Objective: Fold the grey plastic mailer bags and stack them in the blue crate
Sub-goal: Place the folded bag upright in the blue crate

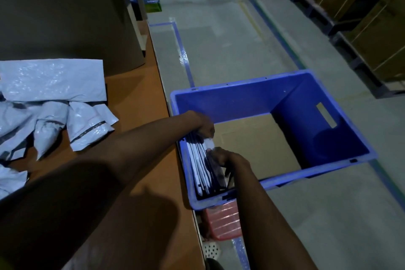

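Head view: bags (pixel 201 166) stand along the left wall of our crate (pixel 241 85), left hand (pixel 205 126) and right hand (pixel 221 155) gripping them.

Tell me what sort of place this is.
Most likely a warehouse packing station: cardboard boxes stacked on pallets along the aisle, blue tape lines marking the concrete floor, and a blue crate holding folded mailer bags beside a work table.

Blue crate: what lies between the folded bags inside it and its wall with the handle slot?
Head view: a bare cardboard sheet on the floor of the blue crate, beside the folded bags.
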### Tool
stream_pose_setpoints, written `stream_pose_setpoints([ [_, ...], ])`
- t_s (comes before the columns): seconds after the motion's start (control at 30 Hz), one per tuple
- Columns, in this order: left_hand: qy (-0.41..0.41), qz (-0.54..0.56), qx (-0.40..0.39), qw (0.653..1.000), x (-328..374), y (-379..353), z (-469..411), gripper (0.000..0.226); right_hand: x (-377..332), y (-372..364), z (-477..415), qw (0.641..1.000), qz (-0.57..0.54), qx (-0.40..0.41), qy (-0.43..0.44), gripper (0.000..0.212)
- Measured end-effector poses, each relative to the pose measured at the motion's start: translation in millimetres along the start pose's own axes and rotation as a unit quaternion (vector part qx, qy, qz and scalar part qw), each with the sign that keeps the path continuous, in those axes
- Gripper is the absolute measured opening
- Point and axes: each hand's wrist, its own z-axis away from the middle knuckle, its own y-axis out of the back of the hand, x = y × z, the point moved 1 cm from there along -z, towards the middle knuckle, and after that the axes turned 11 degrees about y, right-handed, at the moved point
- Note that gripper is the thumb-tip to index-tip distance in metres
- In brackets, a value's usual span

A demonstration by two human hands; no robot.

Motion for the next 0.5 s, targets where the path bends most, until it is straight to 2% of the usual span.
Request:
stream_pose_setpoints([
  [0.1, 0.023, 0.020, -0.065, 0.997, -7.1, -17.4, -33.4, 0.043, 5.7, -5.5, -10.8, 1.000, -0.010, -0.023, -0.002, 0.051],
  [0.23, 0.009, -0.027, -0.059, 0.998, -11.2, -17.8, -59.0, 0.042, 12.9, -12.6, -18.3, 1.000, 0.006, -0.021, 0.014, 0.051],
  [0.3, -0.001, -0.036, -0.049, 0.998, -8.0, -12.6, -48.8, 0.040, 13.6, -9.5, -12.6, 0.999, -0.008, 0.003, 0.050, 0.041],
  [0.37, -0.005, -0.047, -0.036, 0.998, -3.3, -5.6, -26.7, 0.033, 15.0, -4.8, -15.0, 0.995, 0.085, -0.027, 0.041, 0.024],
  [0.43, -0.001, -0.026, -0.014, 1.000, 2.7, 2.7, -3.9, 0.030, 16.5, 0.9, -21.9, 0.992, 0.109, -0.039, 0.040, 0.022],
  [0.5, -0.011, -0.002, 0.021, 1.000, 8.1, 12.1, 18.1, 0.036, 16.0, 9.7, -28.6, 0.986, 0.158, -0.009, 0.057, 0.023],
])
